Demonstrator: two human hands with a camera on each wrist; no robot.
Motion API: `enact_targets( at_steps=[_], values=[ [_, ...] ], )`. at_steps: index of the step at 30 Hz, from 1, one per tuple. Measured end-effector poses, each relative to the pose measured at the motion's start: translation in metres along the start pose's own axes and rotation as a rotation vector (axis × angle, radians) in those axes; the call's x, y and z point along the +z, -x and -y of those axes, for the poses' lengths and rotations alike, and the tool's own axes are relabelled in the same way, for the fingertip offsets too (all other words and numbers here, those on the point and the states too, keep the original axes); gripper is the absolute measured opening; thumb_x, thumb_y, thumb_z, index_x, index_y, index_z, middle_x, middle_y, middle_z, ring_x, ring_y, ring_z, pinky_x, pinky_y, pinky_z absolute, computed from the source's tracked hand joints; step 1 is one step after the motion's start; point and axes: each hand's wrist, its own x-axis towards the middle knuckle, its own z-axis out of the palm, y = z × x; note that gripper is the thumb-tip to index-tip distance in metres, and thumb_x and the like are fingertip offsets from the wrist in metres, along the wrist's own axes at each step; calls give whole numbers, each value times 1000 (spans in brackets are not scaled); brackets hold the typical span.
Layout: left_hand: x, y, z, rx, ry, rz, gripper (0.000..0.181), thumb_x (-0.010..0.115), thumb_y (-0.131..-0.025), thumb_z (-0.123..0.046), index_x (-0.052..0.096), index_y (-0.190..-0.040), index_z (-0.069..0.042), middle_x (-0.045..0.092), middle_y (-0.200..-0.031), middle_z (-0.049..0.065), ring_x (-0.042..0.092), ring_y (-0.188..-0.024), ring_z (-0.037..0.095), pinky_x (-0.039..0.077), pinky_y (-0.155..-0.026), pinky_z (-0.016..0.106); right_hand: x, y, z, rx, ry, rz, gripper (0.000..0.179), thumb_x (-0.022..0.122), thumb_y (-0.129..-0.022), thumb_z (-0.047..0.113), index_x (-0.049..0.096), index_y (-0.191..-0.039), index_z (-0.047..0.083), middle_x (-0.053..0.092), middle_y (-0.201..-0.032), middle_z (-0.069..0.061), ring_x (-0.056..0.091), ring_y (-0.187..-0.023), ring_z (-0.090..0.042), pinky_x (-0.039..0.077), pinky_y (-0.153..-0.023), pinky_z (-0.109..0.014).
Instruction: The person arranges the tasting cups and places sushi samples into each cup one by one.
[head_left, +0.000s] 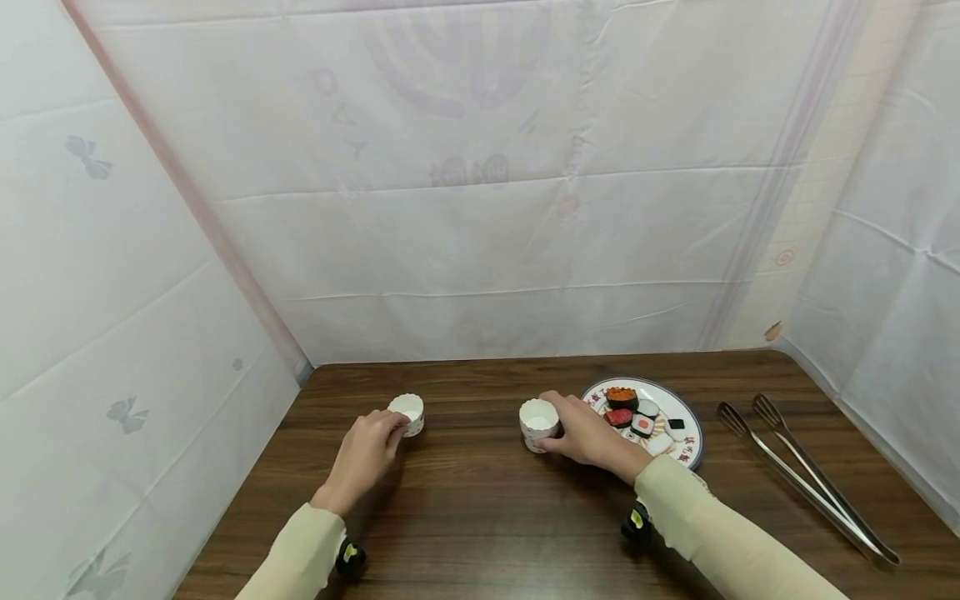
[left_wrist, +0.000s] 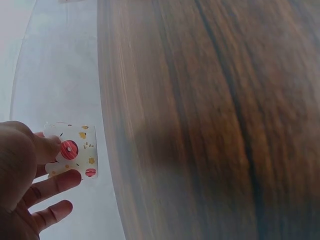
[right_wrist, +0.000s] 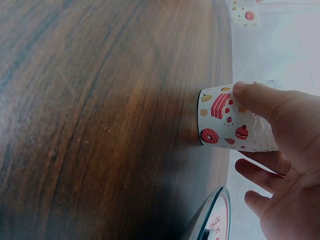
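Observation:
On the left, my left hand pinches a white paper baking cup by its near left side, between thumb and fingers. In the left wrist view this baking cup carries red and gold dessert prints, and two fingers stick out free below it. My right hand grips a taller stack of paper baking cups from its right side. Several nested rims show on that stack in the right wrist view, the thumb on one side and fingers behind. Both openings face up, and the stack's base is close over the table.
Just right of my right hand lies a round plate bearing several sushi pieces. Metal tongs with fork-like ends rest farther right on the dark wooden table. White patterned sheets hang behind and at both sides.

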Motion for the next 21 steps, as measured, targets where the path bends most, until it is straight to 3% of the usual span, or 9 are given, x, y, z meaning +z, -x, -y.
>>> enact_targets(
  at_steps=[13,21],
  values=[
    [-12,14,13,-100,-26,23,12,80,-83,7,75,-90,-1,73,-83,13,71,-73,28,57,-63,45,0,-1,0,-15,-8,-6,65,85,-87,31,54,-140,8,64,-116,-12,62,-107,-27,55,-87,-48],
    [-21,24,22,-180,-35,78,9,78,-86,5,75,-91,-2,74,-84,12,71,-73,28,57,-61,46,-1,-1,0,-12,-2,0,67,84,-88,31,53,-143,8,64,-118,-13,62,-108,-28,55,-88,-48]
  ],
)
